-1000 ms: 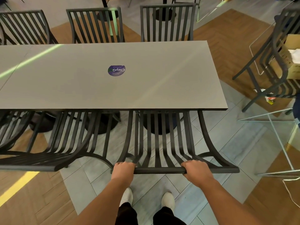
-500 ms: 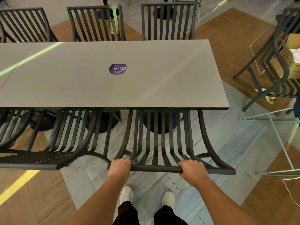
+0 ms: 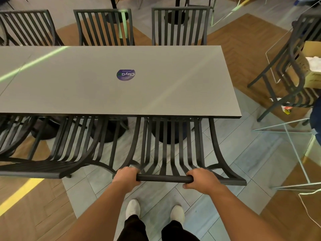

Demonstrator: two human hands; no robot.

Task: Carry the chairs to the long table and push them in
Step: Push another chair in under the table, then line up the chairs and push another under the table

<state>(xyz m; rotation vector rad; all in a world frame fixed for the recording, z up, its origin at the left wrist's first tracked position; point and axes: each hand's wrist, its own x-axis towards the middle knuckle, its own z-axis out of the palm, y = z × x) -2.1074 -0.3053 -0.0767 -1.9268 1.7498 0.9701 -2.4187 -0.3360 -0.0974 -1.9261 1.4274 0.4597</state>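
Pushed slightly further under long table (image 3: pixel 111 80) since second ago: black slatted chair (image 3: pixel 171 150), seat now mostly beneath near edge at right end. Left hand (image 3: pixel 126 179) and right hand (image 3: pixel 201 180) wrapped round top rail of backrest, apart, one near each end. Neighbouring chair (image 3: pixel 57 159) tucked in just left. Purple round sticker (image 3: pixel 125 74) on tabletop. Three chairs along far side.

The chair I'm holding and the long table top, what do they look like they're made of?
Chair: likely metal, matte dark paint; thin curved slats and a round top bar suggest it.
Table top: probably laminate or compact board, matte grey; smooth, with a thin dark edge.
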